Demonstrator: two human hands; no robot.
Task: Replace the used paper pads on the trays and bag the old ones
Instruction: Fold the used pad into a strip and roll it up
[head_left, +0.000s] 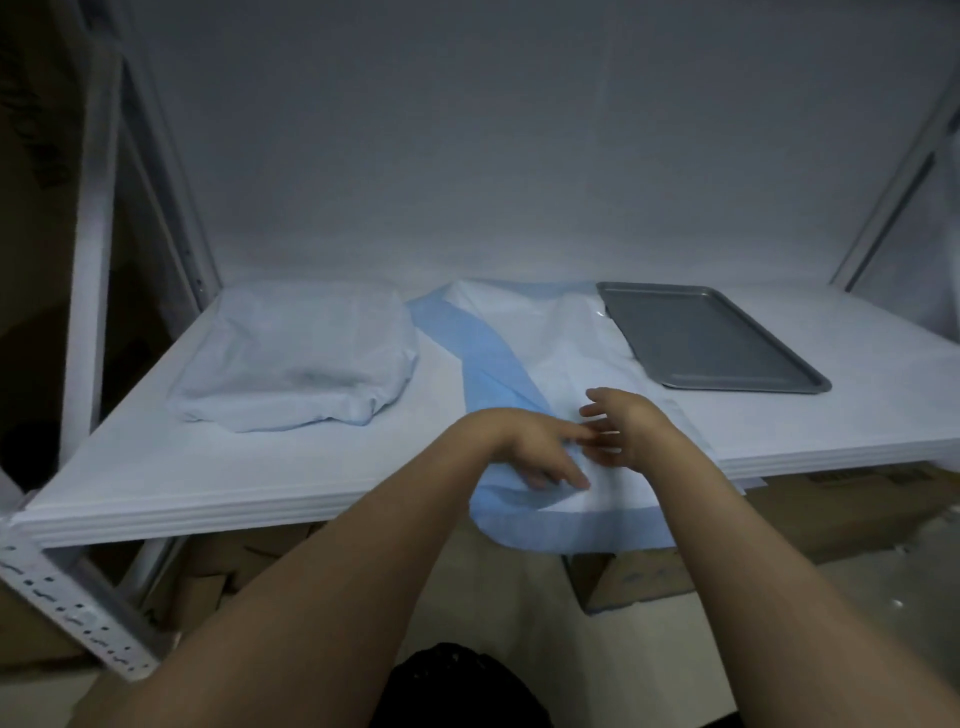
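A white paper pad with blue borders (545, 353) lies crumpled across the middle of the white shelf (260, 467), its near edge hanging over the front. My left hand (535, 447) rests on the pad near the shelf's front, fingers spread and pointing right. My right hand (623, 426) hovers just to its right over the pad, fingers loosely spread toward the left hand. A bare grey metal tray (711, 338) sits to the right of the pad. On the left lies a translucent white bag (296, 358), stuffed and lumpy.
White metal shelf posts (93, 260) stand at the left and right. Cardboard boxes (831, 514) sit on the floor under the shelf. A dark object (457, 686) lies at the bottom of the view near my body.
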